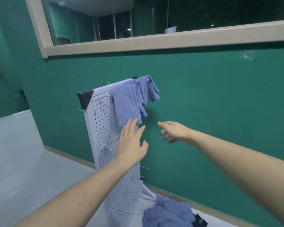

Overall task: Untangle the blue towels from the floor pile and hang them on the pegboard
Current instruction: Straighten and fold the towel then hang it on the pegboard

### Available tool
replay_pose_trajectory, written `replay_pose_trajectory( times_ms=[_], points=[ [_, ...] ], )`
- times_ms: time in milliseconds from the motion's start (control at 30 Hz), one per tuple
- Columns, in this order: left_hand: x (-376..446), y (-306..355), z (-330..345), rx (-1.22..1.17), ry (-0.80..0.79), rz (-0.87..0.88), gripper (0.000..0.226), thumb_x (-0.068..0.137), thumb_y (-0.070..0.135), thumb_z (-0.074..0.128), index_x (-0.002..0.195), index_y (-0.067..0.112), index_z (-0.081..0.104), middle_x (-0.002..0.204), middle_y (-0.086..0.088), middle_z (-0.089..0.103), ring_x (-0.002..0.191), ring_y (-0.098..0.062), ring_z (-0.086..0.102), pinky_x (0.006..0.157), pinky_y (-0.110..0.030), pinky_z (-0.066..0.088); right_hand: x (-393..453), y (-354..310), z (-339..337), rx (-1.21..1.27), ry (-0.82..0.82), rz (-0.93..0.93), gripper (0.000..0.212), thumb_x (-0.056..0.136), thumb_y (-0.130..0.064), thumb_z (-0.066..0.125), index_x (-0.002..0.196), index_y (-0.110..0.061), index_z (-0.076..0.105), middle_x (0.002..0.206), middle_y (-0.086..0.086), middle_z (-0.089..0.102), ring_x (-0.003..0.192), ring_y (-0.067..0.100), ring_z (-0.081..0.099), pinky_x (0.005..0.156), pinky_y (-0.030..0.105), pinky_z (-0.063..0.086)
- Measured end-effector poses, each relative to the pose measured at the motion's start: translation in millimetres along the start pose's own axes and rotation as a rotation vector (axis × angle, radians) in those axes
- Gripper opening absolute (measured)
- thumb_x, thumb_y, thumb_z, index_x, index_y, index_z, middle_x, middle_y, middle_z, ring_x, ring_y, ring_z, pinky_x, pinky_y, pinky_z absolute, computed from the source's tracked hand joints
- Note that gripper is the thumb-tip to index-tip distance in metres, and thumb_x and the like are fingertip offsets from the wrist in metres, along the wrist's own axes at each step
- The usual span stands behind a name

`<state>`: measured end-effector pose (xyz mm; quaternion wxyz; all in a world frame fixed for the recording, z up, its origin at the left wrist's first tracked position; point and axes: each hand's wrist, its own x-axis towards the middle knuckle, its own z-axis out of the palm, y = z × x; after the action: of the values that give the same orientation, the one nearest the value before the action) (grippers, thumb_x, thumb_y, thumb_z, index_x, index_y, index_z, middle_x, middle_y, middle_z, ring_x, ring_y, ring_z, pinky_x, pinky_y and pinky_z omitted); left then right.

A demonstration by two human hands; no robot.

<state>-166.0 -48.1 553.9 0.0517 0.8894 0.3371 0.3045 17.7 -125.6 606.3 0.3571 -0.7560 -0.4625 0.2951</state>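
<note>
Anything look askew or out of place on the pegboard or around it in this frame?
Yes. The hung towels are bunched at the pegboard's top right corner, one draped past its edge, not spread flat. More blue towels lie crumpled on the floor. Both the left hand and right hand are empty.

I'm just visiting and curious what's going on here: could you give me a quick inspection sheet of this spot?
Surface: pale floor.
Job's things: white pegboard stands upright with blue towels draped over its top; towel pile lies at its foot.
Clutter: dark object beside the pile.
Grips: left hand open, fingertips at the lowest towel's edge; right hand open, holding nothing.
Cables: nothing seen.
Surroundings: green wall, framed window.
</note>
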Motion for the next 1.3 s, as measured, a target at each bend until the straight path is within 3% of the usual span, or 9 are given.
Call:
replay_pose_trajectory(
  times_ms=[200,300,800,933,1000,1133,1300],
  points=[
    [-22,36,39,-0.084,-0.177,0.127,0.037,0.094,0.028,0.053,0.13,0.028,0.061,0.152,0.005,0.039,0.144,-0.013,0.028,0.119,-0.037,0.025,-51,79,-18,-0.041,-0.013,0.113,0.04,0.1,-0.052,0.046,0.122,-0.022,0.059,0.101,0.0,0.07,0.084,0.017,0.066,0.078,0.032,0.055],
    [-31,51,75,-0.109,-0.316,0.152,0.032,0.093,0.027,0.052,0.122,0.028,0.066,0.142,0.006,0.051,0.135,-0.015,0.041,0.113,-0.035,0.032,-67,125,-21,-0.06,-0.021,0.186,0.033,0.1,-0.048,0.049,0.117,-0.022,0.062,0.105,0.005,0.071,0.079,0.017,0.065,0.074,0.03,0.054],
    [-55,43,339,-0.181,-0.857,0.026,0.04,0.088,0.02,0.062,0.127,0.021,0.062,0.134,-0.003,0.056,0.121,-0.025,0.056,0.102,-0.039,0.045,-7,372,36,0.114,-0.026,0.511,0.027,0.101,-0.03,0.054,0.11,-0.008,0.067,0.094,0.004,0.069,0.078,0.019,0.061,0.065,0.025,0.051],
    [-68,26,416,-0.214,-0.988,-0.038,0.035,0.088,0.015,0.063,0.123,0.018,0.063,0.132,-0.003,0.06,0.121,-0.027,0.057,0.099,-0.037,0.047,24,444,67,0.124,-0.022,0.582,0.024,0.099,-0.025,0.056,0.097,-0.006,0.069,0.089,0.008,0.07,0.068,0.014,0.06,0.058,0.02,0.048],
    [-74,15,455,-0.229,-1.054,-0.082,0.031,0.091,0.016,0.062,0.122,0.018,0.063,0.128,0.0,0.063,0.119,-0.024,0.059,0.095,-0.03,0.047,38,479,84,0.128,-0.066,0.628,0.02,0.099,-0.024,0.056,0.091,-0.011,0.069,0.088,0.006,0.069,0.069,0.015,0.058,0.063,0.025,0.049],
    [-95,-4,522,-0.182,-1.177,-0.144,0.044,0.092,0.019,0.064,0.135,0.017,0.056,0.135,-0.005,0.059,0.124,-0.024,0.056,0.099,-0.027,0.041,62,541,124,0.128,-0.204,0.694,0.02,0.1,-0.023,0.053,0.11,-0.012,0.067,0.096,0.004,0.066,0.08,0.018,0.059,0.076,0.032,0.051],
    [-131,-26,578,-0.161,-1.324,-0.13,0.046,0.09,0.022,0.07,0.133,0.016,0.054,0.128,-0.008,0.063,0.112,-0.023,0.059,0.092,-0.028,0.043,80,596,175,0.169,-0.291,0.759,0.028,0.095,-0.023,0.063,0.121,-0.016,0.066,0.096,0.004,0.068,0.082,0.021,0.064,0.066,0.03,0.052]
  ],
)
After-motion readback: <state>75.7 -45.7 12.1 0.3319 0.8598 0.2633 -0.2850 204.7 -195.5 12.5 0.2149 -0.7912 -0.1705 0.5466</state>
